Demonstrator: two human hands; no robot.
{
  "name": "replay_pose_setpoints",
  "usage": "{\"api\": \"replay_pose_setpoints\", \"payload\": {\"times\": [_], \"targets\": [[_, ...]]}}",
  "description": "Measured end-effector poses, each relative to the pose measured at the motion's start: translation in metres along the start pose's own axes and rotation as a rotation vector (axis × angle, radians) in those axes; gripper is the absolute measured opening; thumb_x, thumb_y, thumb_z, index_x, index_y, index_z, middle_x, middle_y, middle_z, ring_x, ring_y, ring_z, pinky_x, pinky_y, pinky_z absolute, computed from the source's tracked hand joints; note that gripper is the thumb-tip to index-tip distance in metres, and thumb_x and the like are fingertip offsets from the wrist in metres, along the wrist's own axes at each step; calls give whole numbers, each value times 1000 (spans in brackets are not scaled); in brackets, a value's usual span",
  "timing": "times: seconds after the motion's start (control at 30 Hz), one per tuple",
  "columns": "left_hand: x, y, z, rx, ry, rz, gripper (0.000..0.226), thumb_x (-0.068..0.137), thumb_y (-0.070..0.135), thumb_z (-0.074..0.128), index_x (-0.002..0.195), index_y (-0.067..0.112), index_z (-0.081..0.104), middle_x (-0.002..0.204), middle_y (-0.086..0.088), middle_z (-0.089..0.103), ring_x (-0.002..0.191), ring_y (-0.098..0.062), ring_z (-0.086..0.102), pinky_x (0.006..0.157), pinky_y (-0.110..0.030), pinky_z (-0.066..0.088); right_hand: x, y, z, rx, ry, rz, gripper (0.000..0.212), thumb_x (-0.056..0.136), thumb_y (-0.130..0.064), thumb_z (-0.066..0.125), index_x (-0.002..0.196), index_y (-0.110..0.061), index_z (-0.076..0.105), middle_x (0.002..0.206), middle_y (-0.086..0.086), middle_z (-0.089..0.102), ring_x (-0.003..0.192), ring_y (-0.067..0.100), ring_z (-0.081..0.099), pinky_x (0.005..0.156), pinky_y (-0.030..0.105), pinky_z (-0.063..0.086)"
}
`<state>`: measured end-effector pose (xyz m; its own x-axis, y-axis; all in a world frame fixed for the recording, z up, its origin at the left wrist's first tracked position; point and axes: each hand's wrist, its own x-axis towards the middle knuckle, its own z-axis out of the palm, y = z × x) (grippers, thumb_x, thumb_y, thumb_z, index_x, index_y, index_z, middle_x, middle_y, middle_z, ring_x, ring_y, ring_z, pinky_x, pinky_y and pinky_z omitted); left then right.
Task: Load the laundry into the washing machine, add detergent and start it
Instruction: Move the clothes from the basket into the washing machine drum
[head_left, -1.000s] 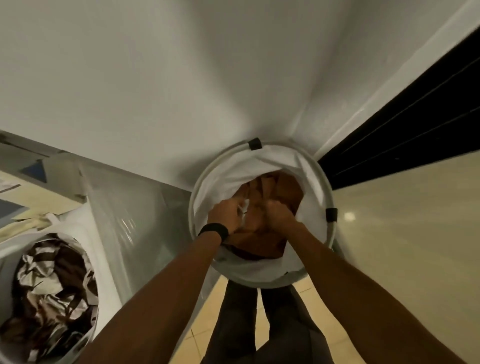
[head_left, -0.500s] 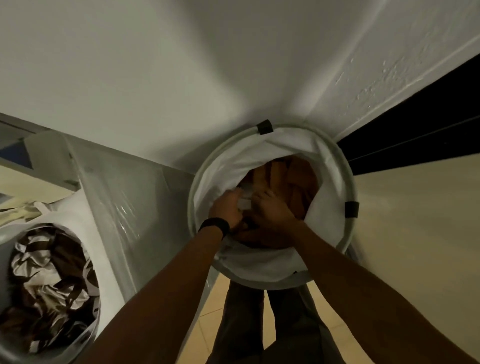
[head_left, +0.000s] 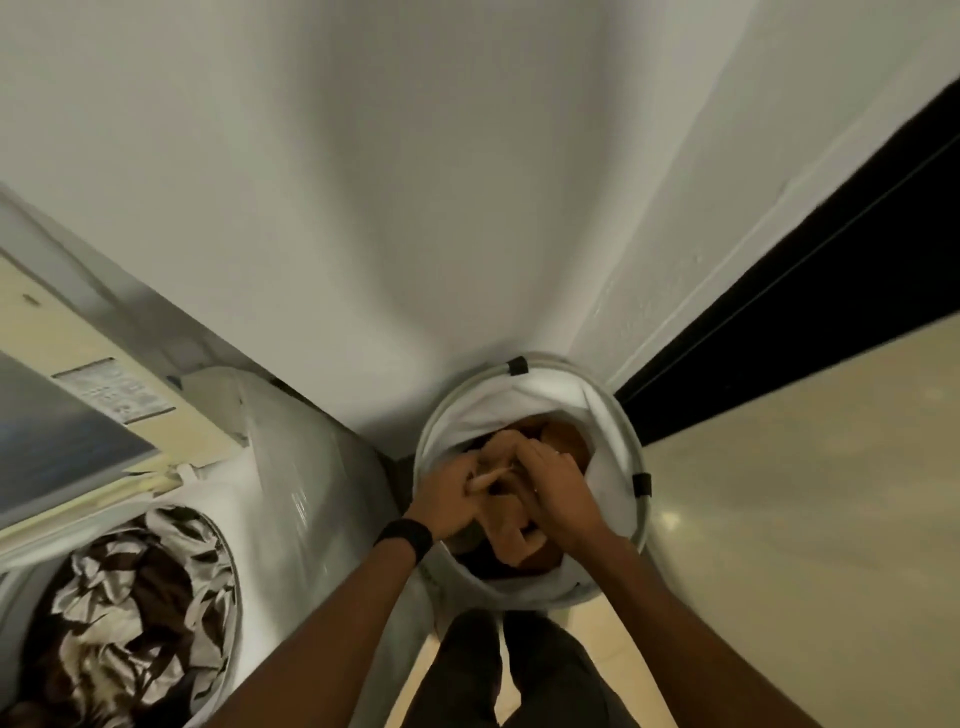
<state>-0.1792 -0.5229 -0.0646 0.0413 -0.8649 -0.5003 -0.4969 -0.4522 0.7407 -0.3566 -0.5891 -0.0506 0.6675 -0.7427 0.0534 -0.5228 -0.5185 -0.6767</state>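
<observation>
Head, L fingers (head_left: 469, 480), R fingers (head_left: 536, 461), gripping laundry (head_left: 511, 540)

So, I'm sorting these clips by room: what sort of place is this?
Most likely a home laundry corner. An open top-loading washing machine holds patterned clothes in its drum; beside it the left hand and right hand grip brown fabric inside a round white laundry hamper on a tiled floor.
</observation>
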Motion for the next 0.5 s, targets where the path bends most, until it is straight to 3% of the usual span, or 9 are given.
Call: {"api": "replay_pose_setpoints", "payload": {"times": [0.1,0.17,0.23,0.3,0.37,0.43,0.5], "targets": [[-15,9,-12,-236,-347,-80,50,95,23,68,142,26,52,127,-4,69,114,-19,67,99,-35,55,-3,-17,-14,64,41,-44,8,97,-24,54,103,-28,54,101,-17,51,89,-1,43,84,19,35],[-21,12,-23,-505,-400,-236,41,102,25,56,142,30,49,125,-15,71,112,-32,71,100,-44,57,-4,-24,-24,107,24,12,4,99,-25,62,98,-28,60,99,-21,56,93,-2,48,87,24,42],[-14,8,-30,-398,-198,-219,40,104,30,52,143,30,45,135,-15,66,119,-35,67,103,-45,54,-6,-33,-37,143,27,45,5,96,-25,69,95,-28,65,98,-23,62,95,-1,56,88,24,46],[0,1,-33,-39,1,-83,65,96,34,63,154,33,34,149,-8,53,131,-31,57,109,-40,48,-5,-45,-50,193,44,55,11,92,-20,73,91,-30,67,95,-24,65,94,3,62,84,20,48],[11,1,-29,186,25,13,76,90,26,68,156,37,33,145,-12,47,130,-33,54,108,-37,46,-4,-56,-59,228,87,79,11,85,-17,74,84,-26,67,86,-16,68,86,10,65,79,27,53],[17,7,-23,288,104,51,57,88,19,67,142,34,53,132,-10,45,118,-33,55,101,-37,48,-3,-64,-68,281,141,113,9,78,-16,73,77,-20,65,78,-6,68,79,16,66,75,39,56],[17,12,-22,366,252,135,31,88,17,67,118,27,66,122,-5,49,112,-30,53,92,-37,49,-6,-68,-76,333,212,118,7,75,-13,70,73,-15,63,73,-3,64,75,20,65,72,39,55]]}}
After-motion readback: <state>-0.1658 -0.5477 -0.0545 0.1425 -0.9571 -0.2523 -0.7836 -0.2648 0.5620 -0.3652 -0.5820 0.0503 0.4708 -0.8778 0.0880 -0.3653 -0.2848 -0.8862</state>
